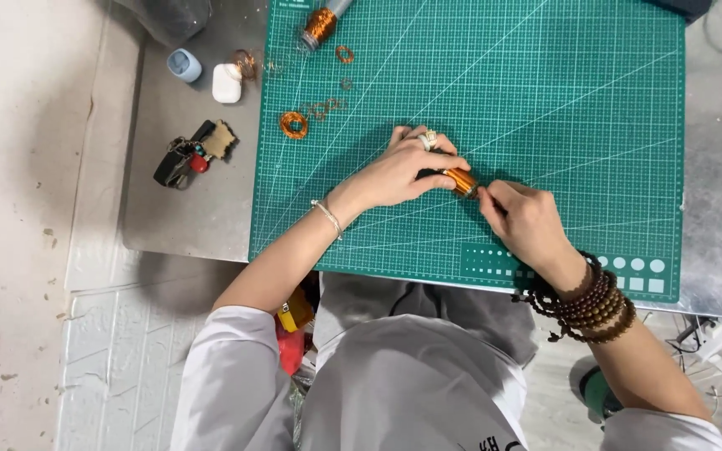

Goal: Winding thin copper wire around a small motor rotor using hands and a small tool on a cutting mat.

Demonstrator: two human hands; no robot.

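A small copper wire coil (462,181) sits just above the green cutting mat (545,100) near its middle, mostly hidden by fingers. The left hand (403,171) is clamped around the coil's dark end, knuckles up, wrist bent inward. The right hand (526,219) pinches at its near end; any wire there is too fine to see. Both forearms angle in over the grey table (185,192).

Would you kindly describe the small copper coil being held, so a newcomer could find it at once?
Start at the green cutting mat on the grey table. Near its middle, the left hand and right hand meet around a short coil of copper wire. Unlike the loose wire rings and the spool at the mat's far-left corner, it is gripped.
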